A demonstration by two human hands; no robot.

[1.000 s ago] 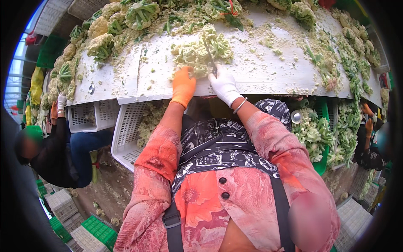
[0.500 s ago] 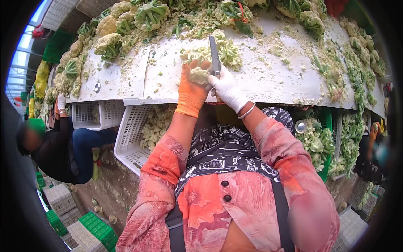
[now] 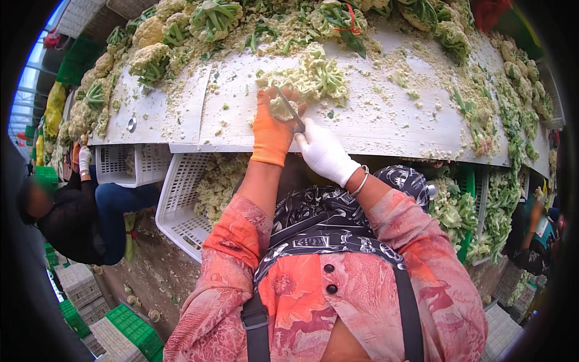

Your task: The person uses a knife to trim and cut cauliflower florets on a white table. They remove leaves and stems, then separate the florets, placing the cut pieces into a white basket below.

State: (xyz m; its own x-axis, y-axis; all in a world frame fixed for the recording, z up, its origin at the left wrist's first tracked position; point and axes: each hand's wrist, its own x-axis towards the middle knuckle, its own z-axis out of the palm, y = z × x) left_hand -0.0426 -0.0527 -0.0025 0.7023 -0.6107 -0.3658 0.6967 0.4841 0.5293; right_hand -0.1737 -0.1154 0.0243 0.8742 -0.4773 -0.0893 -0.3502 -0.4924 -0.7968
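My left hand (image 3: 269,133), in an orange glove, is closed around a pale cauliflower floret (image 3: 281,110) above the near part of the white worktable (image 3: 235,123). A white glove covers my right hand (image 3: 324,149), which grips the dark handle of a knife (image 3: 287,104). The blade slants up and left across the floret. Just beyond both hands lies a cut cauliflower piece (image 3: 325,78) with green stalks, beside loose florets. Small crumbs are scattered over the tabletop.
Whole cauliflowers (image 3: 214,21) line the table's far side. A white crate (image 3: 178,199) with florets stands below the edge at left; cauliflower trimmings (image 3: 449,208) lie beside a green crate (image 3: 467,181) at right. Co-workers sit at left (image 3: 69,214) and far right (image 3: 534,232).
The knife has swung from nearly upright to slanting left over the floret. My right hand has shifted slightly down and turned; my left still holds the floret.
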